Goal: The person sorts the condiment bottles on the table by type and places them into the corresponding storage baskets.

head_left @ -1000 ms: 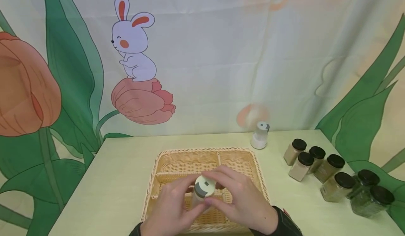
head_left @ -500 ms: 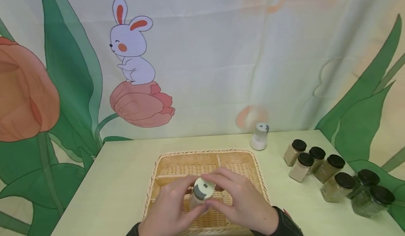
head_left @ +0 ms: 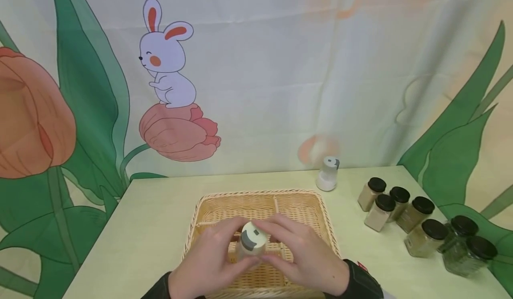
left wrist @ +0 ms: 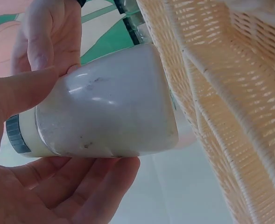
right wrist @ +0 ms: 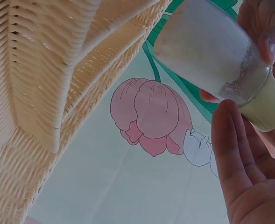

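A clear seasoning jar [head_left: 252, 240] with a cream cap and a grey flap on top is held by both hands over the wicker basket [head_left: 260, 193]. My left hand [head_left: 210, 259] grips it from the left, its thumb near the cap in the left wrist view. My right hand [head_left: 306, 254] holds the cap end from the right, with index finger and thumb at the rim. White grains cling inside the jar [right wrist: 207, 51] near its neck in the right wrist view. Its lower part is hidden by the hands in the head view.
Behind the basket's right corner stands a similar white-capped jar [head_left: 328, 174]. Several black-lidded spice jars [head_left: 378, 214] are grouped on the table's right side. Woven dividers split the basket into compartments. A printed cloth [head_left: 256, 89] hangs behind the table [head_left: 140, 227].
Both hands keep hold of the jar. It has shifted slightly left in the head view, and the left hand has moved a little left with it.
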### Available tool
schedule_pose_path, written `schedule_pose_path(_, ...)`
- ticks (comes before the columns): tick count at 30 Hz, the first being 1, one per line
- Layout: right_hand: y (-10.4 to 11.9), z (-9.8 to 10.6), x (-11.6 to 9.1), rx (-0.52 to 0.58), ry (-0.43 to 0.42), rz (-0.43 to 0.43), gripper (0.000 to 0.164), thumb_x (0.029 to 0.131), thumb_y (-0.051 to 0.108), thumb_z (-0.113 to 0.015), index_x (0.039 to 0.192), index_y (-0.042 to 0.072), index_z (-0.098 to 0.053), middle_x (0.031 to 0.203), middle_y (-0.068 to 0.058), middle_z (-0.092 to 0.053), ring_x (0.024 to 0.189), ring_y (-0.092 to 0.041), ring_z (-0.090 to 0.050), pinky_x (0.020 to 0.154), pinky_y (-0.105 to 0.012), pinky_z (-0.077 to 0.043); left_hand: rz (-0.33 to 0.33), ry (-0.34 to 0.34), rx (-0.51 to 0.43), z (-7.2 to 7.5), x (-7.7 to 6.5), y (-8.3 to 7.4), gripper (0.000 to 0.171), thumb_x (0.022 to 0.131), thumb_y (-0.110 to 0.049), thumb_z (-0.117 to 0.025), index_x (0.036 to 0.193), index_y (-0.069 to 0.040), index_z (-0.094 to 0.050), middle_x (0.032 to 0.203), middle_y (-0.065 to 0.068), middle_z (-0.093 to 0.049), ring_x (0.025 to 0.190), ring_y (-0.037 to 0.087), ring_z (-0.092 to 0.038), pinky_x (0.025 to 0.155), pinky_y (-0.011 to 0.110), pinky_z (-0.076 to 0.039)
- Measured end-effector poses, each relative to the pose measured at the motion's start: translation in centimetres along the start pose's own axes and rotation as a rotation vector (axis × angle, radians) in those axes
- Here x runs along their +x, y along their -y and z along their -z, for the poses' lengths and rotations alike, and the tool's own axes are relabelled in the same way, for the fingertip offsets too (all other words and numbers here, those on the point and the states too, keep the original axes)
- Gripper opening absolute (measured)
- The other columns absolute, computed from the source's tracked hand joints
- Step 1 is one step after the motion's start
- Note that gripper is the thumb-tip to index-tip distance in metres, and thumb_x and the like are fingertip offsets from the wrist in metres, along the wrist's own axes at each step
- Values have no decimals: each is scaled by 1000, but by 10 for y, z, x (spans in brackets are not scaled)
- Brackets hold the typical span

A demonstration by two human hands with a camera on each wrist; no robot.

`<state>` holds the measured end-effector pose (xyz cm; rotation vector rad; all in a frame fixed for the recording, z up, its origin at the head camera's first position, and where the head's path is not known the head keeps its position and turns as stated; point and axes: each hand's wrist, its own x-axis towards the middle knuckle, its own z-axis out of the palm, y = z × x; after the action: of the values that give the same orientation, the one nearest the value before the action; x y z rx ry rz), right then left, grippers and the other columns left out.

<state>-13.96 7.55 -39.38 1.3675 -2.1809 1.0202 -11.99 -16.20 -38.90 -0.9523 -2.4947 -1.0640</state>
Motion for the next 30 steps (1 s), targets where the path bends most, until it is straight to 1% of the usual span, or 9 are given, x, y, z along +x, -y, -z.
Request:
schedule_pose_path(2, 0, 1, 0, -10, 3, 8, 67, 91, 20, -82, 150, 10, -52, 128, 2, -65, 102, -7, -68, 85, -16, -56, -17, -11, 17, 2, 1, 2, 49, 87, -33, -86, 128, -25, -61, 113, -17, -69, 101, 3, -69, 79, 26, -62)
schedule_pose_path(5, -2, 2, 0, -29, 7, 14, 68, 91, 22, -81, 151, 11, -51, 129, 1, -65, 105, -9, -68, 88, -19, -57, -19, -10, 28, 5, 4, 5, 50, 85, -28, -87, 127, -23, -61, 113, -14, -69, 102, 5, -70, 79, 27, -62)
schedule_pose_path(9, -5, 4, -1, -40, 21, 0, 66, 94, 26, -78, 151, 10, -50, 129, 0, -65, 104, -9, -69, 88, -20, -57, 12, 2, 17, 9, 7, 9, 52, 82, -22, -89, 126, -17, -62, 114, -10, -70, 104, 9, -70, 81, 26, -62)
schedule_pose_path(13, -10, 7, -6, -40, 37, -47, 66, 94, 26, -78, 152, 12, -49, 130, -2, -65, 100, -8, -68, 86, -21, -58, 66, 4, 16, 12, 9, 15, 55, 80, -20, -91, 127, -16, -62, 117, -9, -70, 107, 10, -70, 83, 27, -62)
schedule_pose_path(17, -17, 12, -13, -41, 61, -113, 68, 94, 24, -78, 153, 15, -47, 134, -1, -63, 104, -10, -69, 89, -21, -57, 88, -11, 34, 16, 11, 20, 58, 78, -21, -92, 127, -18, -61, 118, -9, -70, 109, 11, -70, 83, 29, -62)
schedule_pose_path(20, -21, 17, -17, -67, 64, -156, 68, 93, 25, -80, 153, 19, -48, 133, 3, -63, 105, -8, -68, 89, -22, -58, 109, -12, 42, 20, 13, 21, 59, 78, -22, -92, 128, -18, -61, 118, -9, -69, 109, 11, -69, 83, 30, -63)
schedule_pose_path(25, -32, 30, -22, -132, 45, -192, 70, 90, 22, -82, 152, 22, -49, 134, 5, -63, 103, -6, -67, 86, -25, -59, 160, -5, 57, 25, 16, 25, 58, 79, -23, -92, 128, -18, -61, 120, -8, -70, 109, 12, -70, 85, 29, -62)
schedule_pose_path(26, -35, 33, -23, -140, 43, -196, 71, 90, 21, -82, 152, 21, -49, 136, 4, -63, 104, -7, -67, 87, -25, -58, 164, -7, 61, 26, 16, 27, 57, 79, -23, -91, 128, -18, -61, 120, -8, -70, 109, 12, -70, 85, 28, -62)
schedule_pose_path(30, -48, 45, -26, -195, 24, -225, 69, 89, 18, -83, 150, 21, -51, 132, 6, -64, 103, -6, -65, 85, -25, -58, 171, -19, 72, 29, 18, 34, 53, 80, -22, -91, 124, -17, -61, 117, -6, -71, 106, 12, -70, 85, 27, -61)
